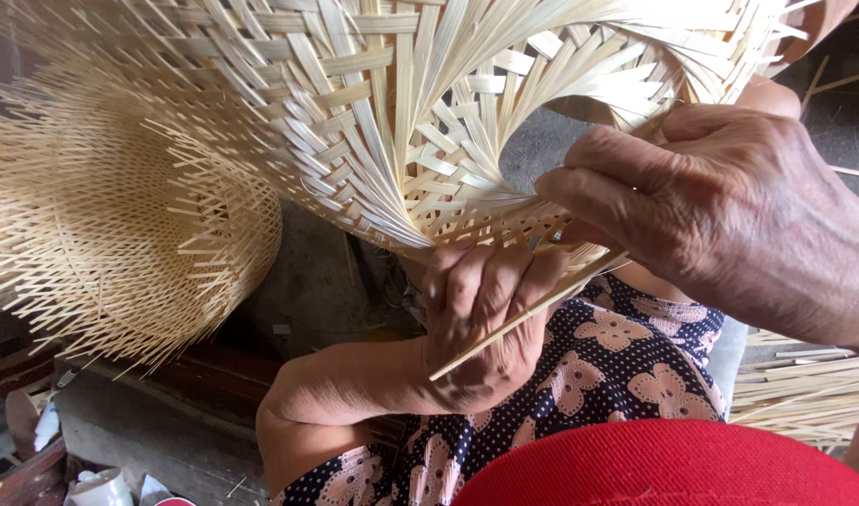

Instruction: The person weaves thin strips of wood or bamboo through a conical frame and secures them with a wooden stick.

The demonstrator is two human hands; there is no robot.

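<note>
While the woven bamboo basket is held up close in front of the camera, both hands work at its lower edge, where the loose strips come together. The left hand is below this edge, the fingers curled shut around a bundle of strip ends and pressing up against the weave. One long bamboo strip crosses the back of this hand; its long axis runs on a diagonal, from low at the left to high at the right, and its upper end disappears under the right hand. The right hand comes from the right side, above and just beside the left one, its fingers bent and closed on the basket edge near the upper part of that strip; I cannot tell if they pinch the strip itself or only the weave. So the strip lies between the two hands, touching both.

To the left, well apart, a second unfinished basket with many free strip ends stands near the dark floor. At the right edge, a pile of loose bamboo strips lies low. Below the hands is the lap in a flowered dress. Open room is mostly at the lower left, between the two baskets.
</note>
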